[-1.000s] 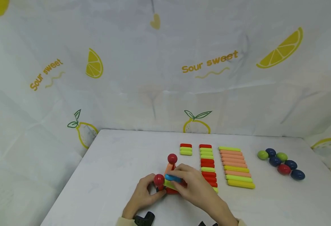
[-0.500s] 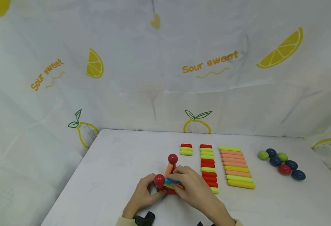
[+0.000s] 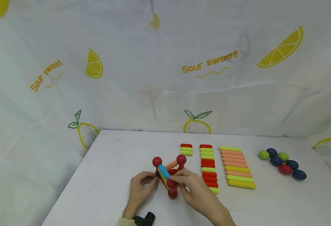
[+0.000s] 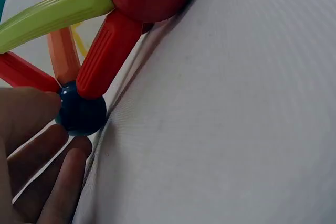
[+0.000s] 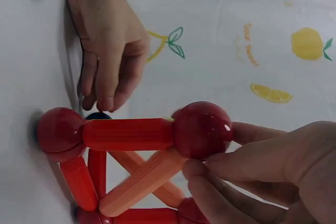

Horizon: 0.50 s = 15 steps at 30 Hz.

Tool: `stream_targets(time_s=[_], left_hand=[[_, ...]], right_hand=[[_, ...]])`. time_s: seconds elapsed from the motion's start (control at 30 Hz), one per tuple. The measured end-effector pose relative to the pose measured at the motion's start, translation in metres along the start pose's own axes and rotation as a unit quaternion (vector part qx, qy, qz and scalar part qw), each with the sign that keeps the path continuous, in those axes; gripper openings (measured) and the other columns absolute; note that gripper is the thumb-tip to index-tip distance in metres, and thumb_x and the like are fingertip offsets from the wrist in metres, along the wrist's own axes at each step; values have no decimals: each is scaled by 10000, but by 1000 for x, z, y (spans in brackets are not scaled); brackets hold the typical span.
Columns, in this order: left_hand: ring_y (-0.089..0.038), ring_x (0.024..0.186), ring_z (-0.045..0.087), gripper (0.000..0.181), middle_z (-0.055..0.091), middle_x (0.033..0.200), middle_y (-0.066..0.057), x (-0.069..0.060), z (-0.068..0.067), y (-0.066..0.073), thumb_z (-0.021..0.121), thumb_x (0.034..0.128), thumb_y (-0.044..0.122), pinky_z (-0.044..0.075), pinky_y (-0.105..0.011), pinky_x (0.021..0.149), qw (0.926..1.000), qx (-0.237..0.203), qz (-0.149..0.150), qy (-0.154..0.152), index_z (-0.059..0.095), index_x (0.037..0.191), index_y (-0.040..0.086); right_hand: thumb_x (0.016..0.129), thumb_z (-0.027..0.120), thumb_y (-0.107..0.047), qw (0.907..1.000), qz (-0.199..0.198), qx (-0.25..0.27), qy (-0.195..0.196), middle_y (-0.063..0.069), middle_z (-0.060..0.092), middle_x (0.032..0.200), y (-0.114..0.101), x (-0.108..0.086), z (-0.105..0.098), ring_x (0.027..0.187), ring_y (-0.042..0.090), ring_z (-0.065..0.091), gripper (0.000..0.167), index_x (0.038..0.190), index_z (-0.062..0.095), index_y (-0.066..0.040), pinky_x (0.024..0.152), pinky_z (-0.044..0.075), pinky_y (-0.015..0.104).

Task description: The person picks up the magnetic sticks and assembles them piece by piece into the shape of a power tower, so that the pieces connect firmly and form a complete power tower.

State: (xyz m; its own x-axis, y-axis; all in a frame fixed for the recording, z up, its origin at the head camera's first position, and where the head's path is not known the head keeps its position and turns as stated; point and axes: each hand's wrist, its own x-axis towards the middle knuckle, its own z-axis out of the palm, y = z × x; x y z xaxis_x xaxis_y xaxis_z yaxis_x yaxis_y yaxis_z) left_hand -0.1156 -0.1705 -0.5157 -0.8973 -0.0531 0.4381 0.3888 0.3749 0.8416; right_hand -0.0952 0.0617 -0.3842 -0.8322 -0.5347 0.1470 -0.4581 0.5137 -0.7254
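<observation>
A toy frame of balls and sticks stands between the hands. My left hand (image 3: 141,188) pinches its dark blue ball (image 4: 81,109) low on the left side, with thumb and fingers on either side. My right hand (image 3: 197,191) grips an upper red ball (image 5: 203,130) at the frame's near corner. A blue stick (image 3: 163,172) runs along the top between this ball and another red ball (image 3: 157,161). Below are a green curved stick (image 4: 58,14), red sticks (image 5: 128,134) and peach sticks (image 5: 142,182). The right fingers partly hide the near corner in the head view.
Right of the frame lie a short row of sticks (image 3: 186,149), a longer red and green row (image 3: 208,165), and a row of longer peach and yellow sticks (image 3: 235,164). Loose balls (image 3: 276,161) in blue, green and red lie farther right on the white table (image 3: 97,185).
The frame has been turned, bringing another corner to the front. My right hand has let go of the blue stick and now grips a red ball; the blue stick sits across the top.
</observation>
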Motion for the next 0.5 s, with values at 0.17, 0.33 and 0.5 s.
stream_targets(time_s=[0.17,0.33,0.5], left_hand=[[-97,972,727,466,761,1148,-107,-1,-5,-1,591,777,-83,617,-280,822,9968,-23,254,-751,716,1198,74],[-115,1123,656,650,673,1350,-60,-2,-8,2,640,775,106,565,-338,958,9871,-81,363,-1554,585,1420,158],[-118,1283,587,756,589,1456,118,-3,-2,4,839,778,483,535,-446,1041,9798,949,303,-1736,522,1449,340]], right_hand=[[920,717,-23,9998,-23,195,81,-45,697,962,-4,5,13,850,6,599,321,1231,747,-97,753,546,122],[932,704,-29,9994,-135,277,175,20,735,1096,-5,8,26,975,119,675,361,1288,712,-85,820,592,181],[939,691,-12,9965,-544,628,92,91,742,1244,-6,8,24,1228,275,669,359,1296,696,-47,850,606,227]])
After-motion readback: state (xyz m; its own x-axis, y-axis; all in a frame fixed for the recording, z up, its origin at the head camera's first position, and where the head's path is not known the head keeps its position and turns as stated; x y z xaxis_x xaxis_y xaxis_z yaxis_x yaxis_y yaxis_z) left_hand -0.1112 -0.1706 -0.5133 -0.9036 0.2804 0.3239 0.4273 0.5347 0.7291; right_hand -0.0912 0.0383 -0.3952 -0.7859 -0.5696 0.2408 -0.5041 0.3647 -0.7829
